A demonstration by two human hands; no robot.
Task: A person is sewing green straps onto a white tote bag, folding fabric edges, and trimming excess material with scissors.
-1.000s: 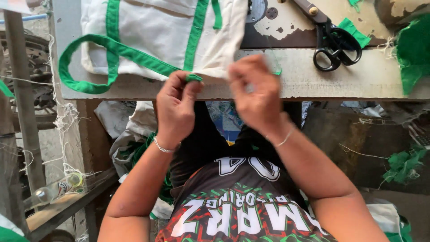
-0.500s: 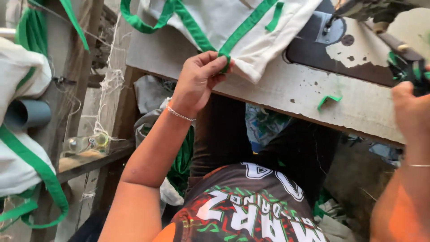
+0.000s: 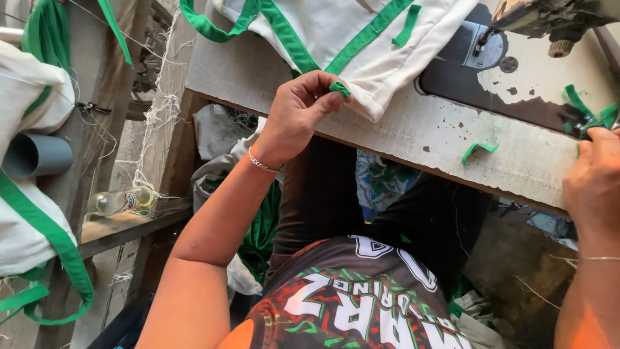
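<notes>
A white cloth bag (image 3: 381,61) with green trim lies on the worn table (image 3: 400,126), partly over its near edge. My left hand (image 3: 297,113) pinches the folded end of the bag's green strap (image 3: 339,87) at the bag's lower corner. Far to the right, my right hand (image 3: 594,187) rests at the table edge. Its fingertips touch a cluster of green fabric strips (image 3: 584,116); whether it grips one is hidden. A loose green scrap (image 3: 478,150) lies on the table between my hands.
A sewing machine head (image 3: 549,19) and its dark base plate (image 3: 465,71) stand at the back right. At left hang white bags with green straps (image 3: 29,213), beside a grey pipe (image 3: 35,155) and a glass bottle (image 3: 123,200) on a wooden rail.
My right hand left the bag's corner and went right to the green strips. My left hand stays pinched on the strap end. The view has swung left.
</notes>
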